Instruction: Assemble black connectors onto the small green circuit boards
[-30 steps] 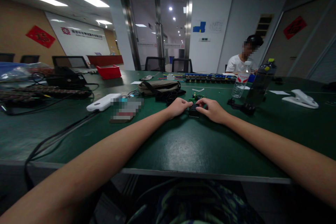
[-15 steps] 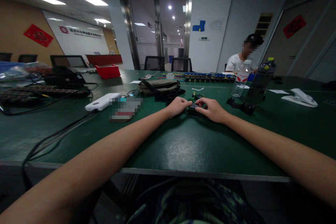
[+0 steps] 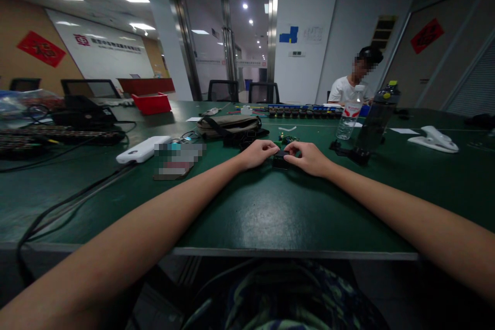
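A small black box-like part [image 3: 280, 163] rests on the green table [image 3: 247, 216], between my two hands. My left hand [image 3: 260, 153] pinches its left upper edge with closed thumb and fingers. From the other side, the fingers and thumb of my right hand [image 3: 307, 158] close on its right upper edge. Just behind the fingertips lie small green circuit pieces with wires [image 3: 286, 137], partly covered by my hands. Fine details of the black part are too small and dark to make out.
To the left are a white power bank [image 3: 144, 149] with a cable and a blurred flat object [image 3: 180, 161]. A grey-brown bag [image 3: 228, 128] lies behind my left hand. Two bottles, one clear [image 3: 350, 116], one dark [image 3: 375, 124], stand right. A person [image 3: 348, 85] sits across the table.
The whole view has shifted a little, so things appear slightly farther left. Both hands keep their grip on the black part, with only slight finger movement.
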`<state>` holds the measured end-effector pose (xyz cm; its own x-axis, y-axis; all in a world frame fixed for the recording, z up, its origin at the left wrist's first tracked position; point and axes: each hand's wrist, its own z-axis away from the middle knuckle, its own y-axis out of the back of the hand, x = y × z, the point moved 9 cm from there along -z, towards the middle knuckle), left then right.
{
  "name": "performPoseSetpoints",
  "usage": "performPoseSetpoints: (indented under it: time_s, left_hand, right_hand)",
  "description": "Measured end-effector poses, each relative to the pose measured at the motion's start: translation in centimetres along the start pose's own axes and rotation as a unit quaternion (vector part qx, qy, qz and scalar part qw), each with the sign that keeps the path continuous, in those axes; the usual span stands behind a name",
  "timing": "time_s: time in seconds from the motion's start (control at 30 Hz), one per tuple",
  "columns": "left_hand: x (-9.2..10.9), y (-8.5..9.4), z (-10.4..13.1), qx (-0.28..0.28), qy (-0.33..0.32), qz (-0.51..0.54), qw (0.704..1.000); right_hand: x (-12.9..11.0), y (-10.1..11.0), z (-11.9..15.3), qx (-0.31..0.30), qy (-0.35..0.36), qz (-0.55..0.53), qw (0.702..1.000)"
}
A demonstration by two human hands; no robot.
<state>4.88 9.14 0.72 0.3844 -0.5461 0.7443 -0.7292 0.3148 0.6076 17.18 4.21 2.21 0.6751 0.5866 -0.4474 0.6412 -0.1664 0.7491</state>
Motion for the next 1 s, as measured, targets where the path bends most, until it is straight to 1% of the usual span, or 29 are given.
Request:
performPoseSetpoints:
  time_s: [0.17, 0.3, 0.37, 0.53, 0.77, 1.0]
  left_hand:
    - [0.56, 0.19, 0.47, -0.041, -0.017, 0.0, 0.999]
    - [0.82, 0.05, 0.87, -0.079, -0.017, 0.021, 0.997]
    - [0.89, 0.01, 1.01, -0.087, -0.016, 0.022, 0.996]
    - [0.98, 0.04, 1.03, -0.082, -0.017, 0.015, 0.996]
    - [0.85, -0.04, 0.88, -0.08, -0.013, 0.015, 0.997]
    - [0.97, -0.09, 0.96, -0.081, -0.014, 0.024, 0.996]
  right_hand:
    - [-0.02, -0.03, 0.07, -0.006, -0.007, -0.005, 1.0]
    - [-0.13, -0.18, 0.11, -0.014, -0.005, -0.008, 1.0]
    - [-0.11, -0.21, 0.11, -0.016, -0.005, -0.007, 1.0]
    - [-0.04, -0.17, 0.12, -0.02, -0.001, -0.009, 1.0]
    - [0.02, 0.3, 0.04, 0.0, 0.005, -0.017, 1.0]
    - [0.6, -0.36, -0.14, -0.043, -0.016, -0.049, 0.998]
